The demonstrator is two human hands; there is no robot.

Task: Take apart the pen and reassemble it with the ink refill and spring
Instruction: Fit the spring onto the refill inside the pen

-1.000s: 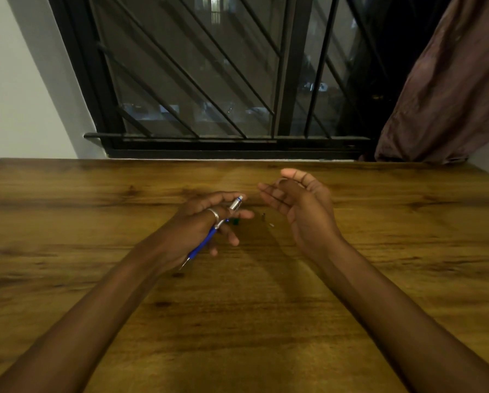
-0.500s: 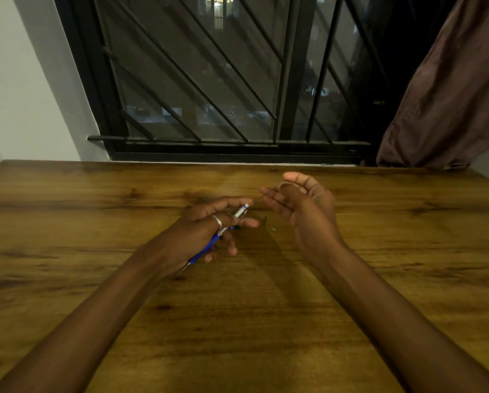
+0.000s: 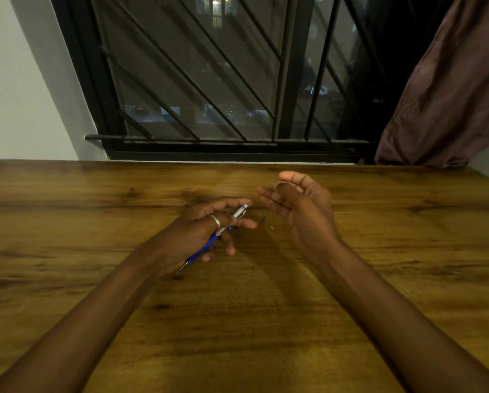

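My left hand (image 3: 200, 231) is closed around the blue pen (image 3: 217, 234), its silver end angled toward my right hand (image 3: 300, 211), probably for refitting. That hand is half open; two small parts (image 3: 267, 222) lie on the table (image 3: 67, 222) between.

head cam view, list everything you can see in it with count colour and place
pen: 1, blue and silver, gripped in the left hand
small parts: 2, dark and silvery, on the table between the hands, too small to identify
table: 1, brown wood grain, fills the lower view
window grille: 1, black bars, behind the table
curtain: 1, brownish, upper right
wall: white, upper left
ring: 1, silver, on a left finger
left hand: closed on the pen
right hand: open, palm turned left, raised; a thin item inside cannot be confirmed
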